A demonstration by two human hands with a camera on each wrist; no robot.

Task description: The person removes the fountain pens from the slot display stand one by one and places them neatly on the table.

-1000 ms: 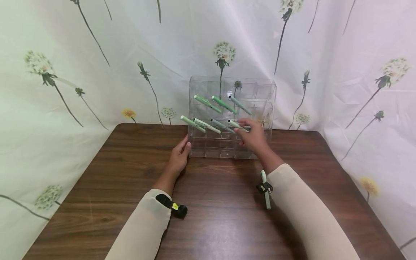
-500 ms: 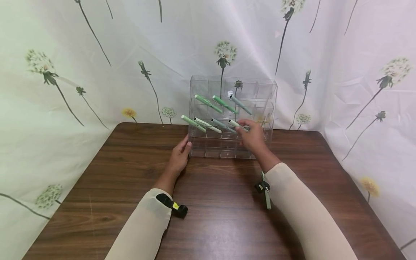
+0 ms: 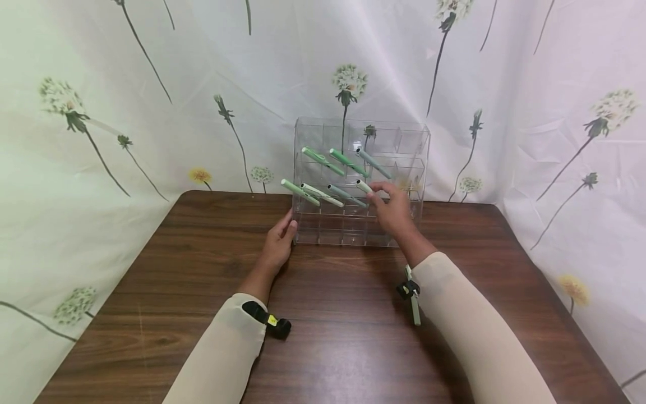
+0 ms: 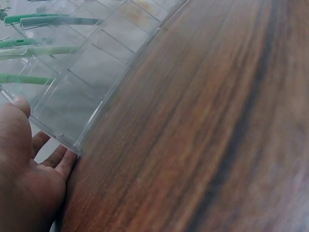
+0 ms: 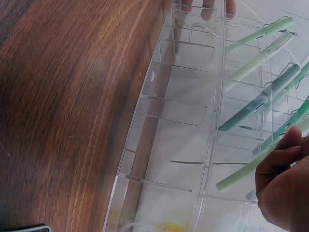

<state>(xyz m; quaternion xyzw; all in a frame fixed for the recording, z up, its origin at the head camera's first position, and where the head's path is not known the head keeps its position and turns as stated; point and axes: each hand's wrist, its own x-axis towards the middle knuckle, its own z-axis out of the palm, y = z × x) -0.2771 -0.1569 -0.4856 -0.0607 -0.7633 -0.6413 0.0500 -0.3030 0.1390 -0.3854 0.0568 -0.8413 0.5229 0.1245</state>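
Note:
A clear acrylic pen rack point(image 3: 353, 240) stands at the back of the table. My left hand point(image 3: 278, 242) holds its left side, thumb at the front edge and fingers along the side. My right hand point(image 3: 395, 212) pinches a pale green pen point(image 3: 363, 186) in the middle tier. In the right wrist view, the lower end of this pen point(image 5: 236, 179) shows behind the clear front wall. Left of it in that tier lean a grey-green pen point(image 3: 346, 195), a pale pen point(image 3: 323, 195) and a green pen point(image 3: 299, 191).
Higher in the rack lean two green pens, left point(image 3: 323, 161) and right point(image 3: 348, 163), and a grey-green pen point(image 3: 373, 163). Another pale green pen point(image 3: 415, 311) lies on the brown table point(image 3: 333, 336), partly under my right wrist's camera. A flowered cloth point(image 3: 262, 73) hangs behind.
The right hand's fingers have shifted slightly, and the pinched pen's upper end sits a little higher and farther right. The left hand and the rack have stayed put.

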